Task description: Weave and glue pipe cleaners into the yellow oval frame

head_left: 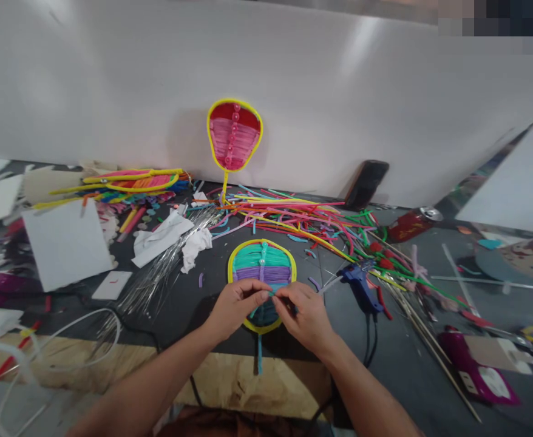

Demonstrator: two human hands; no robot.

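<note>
A round fan-shaped pipe-cleaner craft lies at the table's front edge, with a yellow rim, teal and purple bands, a beaded middle strip and a blue stem hanging down. Above its lower half, my left hand and my right hand meet with fingertips pinched together. Between them is a short piece of blue pipe cleaner, partly hidden by the fingers. Both hands cover part of the craft's lower, darker blue section. Just right of my right hand lies a blue glue gun.
A pink fan-shaped craft stands against the white panel. Behind lie loose pipe cleaners, a phone and a red can. Silver stems, crumpled paper and a white card are left. Scissors lie right.
</note>
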